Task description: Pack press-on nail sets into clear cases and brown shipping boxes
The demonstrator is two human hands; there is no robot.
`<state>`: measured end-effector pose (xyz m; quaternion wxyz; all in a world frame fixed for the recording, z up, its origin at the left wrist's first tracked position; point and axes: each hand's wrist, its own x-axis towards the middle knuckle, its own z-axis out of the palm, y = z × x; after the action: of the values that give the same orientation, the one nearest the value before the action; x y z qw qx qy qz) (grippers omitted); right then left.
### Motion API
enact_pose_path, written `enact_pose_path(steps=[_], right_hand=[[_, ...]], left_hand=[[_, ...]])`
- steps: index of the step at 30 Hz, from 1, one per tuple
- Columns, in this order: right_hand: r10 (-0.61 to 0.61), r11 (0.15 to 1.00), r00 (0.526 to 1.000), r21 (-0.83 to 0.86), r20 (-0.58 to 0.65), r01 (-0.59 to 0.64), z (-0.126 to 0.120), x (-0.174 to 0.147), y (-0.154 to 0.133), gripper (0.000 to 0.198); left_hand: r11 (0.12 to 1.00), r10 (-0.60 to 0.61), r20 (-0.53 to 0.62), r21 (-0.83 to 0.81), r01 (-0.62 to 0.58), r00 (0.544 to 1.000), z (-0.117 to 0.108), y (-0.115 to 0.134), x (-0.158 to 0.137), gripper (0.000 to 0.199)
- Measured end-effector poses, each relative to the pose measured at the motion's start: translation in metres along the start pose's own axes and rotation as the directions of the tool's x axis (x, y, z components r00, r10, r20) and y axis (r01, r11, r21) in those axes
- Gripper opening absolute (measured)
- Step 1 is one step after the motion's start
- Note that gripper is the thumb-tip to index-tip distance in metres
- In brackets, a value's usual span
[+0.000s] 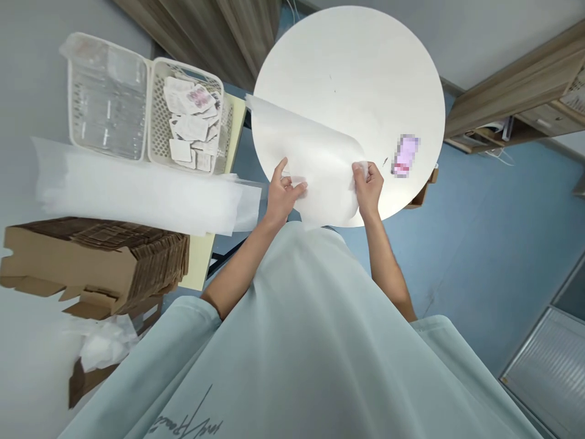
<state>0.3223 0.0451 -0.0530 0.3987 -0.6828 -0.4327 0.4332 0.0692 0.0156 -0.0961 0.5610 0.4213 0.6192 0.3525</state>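
A translucent white sheet [315, 143], thin like wrapping paper or film, lies over the near part of the round white table [347, 55], its near edge hanging toward my body. My right hand [369, 188] pinches the sheet's right edge between thumb and fingers. At the left end of the near edge, my left hand [284, 196] has its thumb on the sheet and some fingers curled around it, with the index finger stretched out. What lies under the sheet, if anything, is hidden.
Left stand a white basket of clear plastic packs [107, 103], a perforated basket [158, 116] holding cards, a stack of translucent sheets [150, 192] and folded cardboard boxes [95, 256]. A pixelated purple item [406, 155] lies on the table's right. A wooden shelf [516, 85] is at right.
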Motion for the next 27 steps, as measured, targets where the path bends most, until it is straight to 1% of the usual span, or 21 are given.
enact_pose_path(steps=[2, 4, 7, 9, 11, 15, 17, 19, 22, 25, 27], right_hand=[[0.050, 0.997, 0.998, -0.055, -0.038, -0.052, -0.009, 0.003, 0.022, 0.058], [0.092, 0.991, 0.995, -0.096, -0.046, -0.096, -0.015, 0.005, 0.041, 0.055], [0.178, 0.980, 0.984, -0.093, 0.016, -0.176, -0.019, 0.007, 0.067, 0.051], [0.249, 0.967, 0.966, -0.069, 0.066, -0.244, -0.019, 0.007, 0.082, 0.049], [0.306, 0.952, 0.948, -0.056, 0.091, -0.302, -0.016, 0.009, 0.096, 0.048], [0.364, 0.931, 0.928, -0.061, 0.075, -0.361, -0.005, 0.014, 0.117, 0.039], [0.379, 0.924, 0.924, -0.079, 0.056, -0.374, 0.002, 0.018, 0.126, 0.031], [0.383, 0.919, 0.923, -0.116, 0.034, -0.377, 0.007, 0.023, 0.132, 0.026], [0.370, 0.914, 0.929, -0.180, -0.002, -0.365, 0.013, 0.030, 0.139, 0.025], [0.368, 0.902, 0.929, -0.234, -0.026, -0.364, 0.018, 0.038, 0.144, 0.027], [0.377, 0.885, 0.925, -0.276, -0.048, -0.375, 0.021, 0.042, 0.148, 0.028]], left_hand=[[0.994, 0.020, -0.025, 0.109, -0.017, 0.999, 0.012, 0.000, 0.015, 0.087], [0.975, 0.051, -0.032, 0.218, -0.042, 0.998, 0.018, -0.002, 0.032, 0.081], [0.935, 0.077, -0.024, 0.348, -0.064, 0.997, 0.021, -0.012, 0.058, 0.072], [0.915, 0.043, -0.034, 0.403, -0.026, 0.998, 0.021, -0.022, 0.073, 0.066], [0.891, -0.013, -0.046, 0.453, 0.033, 0.999, 0.021, -0.031, 0.085, 0.062], [0.804, -0.127, -0.038, 0.581, 0.125, 0.991, 0.014, -0.043, 0.099, 0.051], [0.757, -0.160, -0.011, 0.640, 0.130, 0.987, 0.005, -0.047, 0.101, 0.047], [0.705, -0.132, 0.031, 0.705, 0.072, 0.991, -0.007, -0.052, 0.100, 0.047], [0.624, -0.038, 0.161, 0.775, -0.103, 0.986, -0.030, -0.066, 0.095, 0.054], [0.589, -0.031, 0.340, 0.766, -0.258, 0.940, -0.051, -0.079, 0.089, 0.063], [0.570, -0.051, 0.413, 0.760, -0.313, 0.909, -0.061, -0.085, 0.086, 0.066]])
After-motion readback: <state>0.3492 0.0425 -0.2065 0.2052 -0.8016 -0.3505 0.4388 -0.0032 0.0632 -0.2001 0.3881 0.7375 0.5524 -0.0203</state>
